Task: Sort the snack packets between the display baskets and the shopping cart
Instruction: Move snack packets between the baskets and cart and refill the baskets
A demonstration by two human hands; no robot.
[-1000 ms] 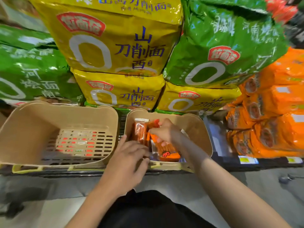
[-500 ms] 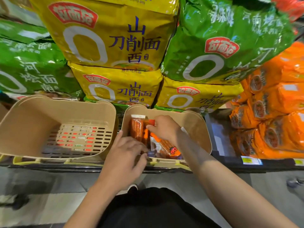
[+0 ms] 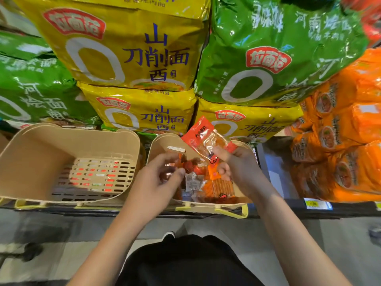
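Both hands are lifting snack packets out of the right display basket.

The right hand (image 3: 237, 164) is pinching an orange packet (image 3: 204, 137) by its lower end, its long axis tilting toward the upper left of the frame, above the right basket (image 3: 158, 145). The left hand (image 3: 158, 178), at centre frame, is curling its fingers (image 3: 181, 171) around a blurred reddish packet (image 3: 181, 162) over the same basket, where more packets (image 3: 220, 184) are lying. The left basket (image 3: 37, 153) is holding nothing visible. No shopping cart is showing.
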